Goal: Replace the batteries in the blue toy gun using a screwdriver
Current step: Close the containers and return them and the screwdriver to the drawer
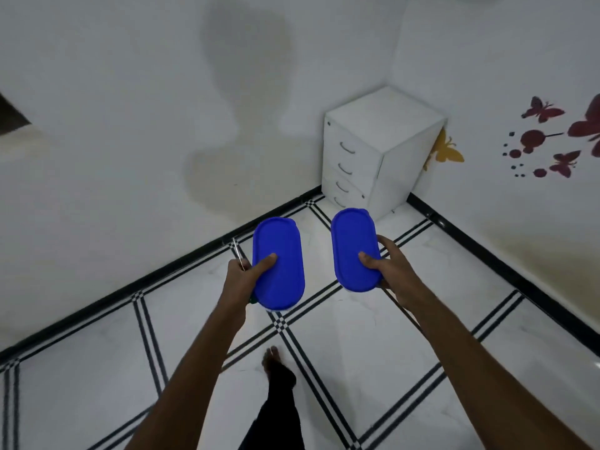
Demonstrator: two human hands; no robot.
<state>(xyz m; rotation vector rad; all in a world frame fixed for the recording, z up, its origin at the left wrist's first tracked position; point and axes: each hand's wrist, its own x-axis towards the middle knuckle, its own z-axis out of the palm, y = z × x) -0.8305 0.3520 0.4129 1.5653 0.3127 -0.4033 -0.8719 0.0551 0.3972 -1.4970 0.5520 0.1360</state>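
**Layout: two lidded containers held side by side above the floor**

The left hand (242, 277) holds one lidded container (278, 263), thumb on the lid; a screwdriver (238, 253) lies in the same hand, at the container's left edge, shaft pointing away from the person. The right hand (388, 271) holds a second lidded container (355, 248) to the right of the first, apart from it. Below and between the arms, a foot (276, 365) stands on the tiled floor (373, 368). Beyond the containers, a drawer cabinet (373, 151) stands in the corner, against both walls. Butterfly decals (542, 110) sit on the right wall (487, 60), right of the cabinet.

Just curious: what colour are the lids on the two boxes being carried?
Both lids are bright blue, seen in the head view.
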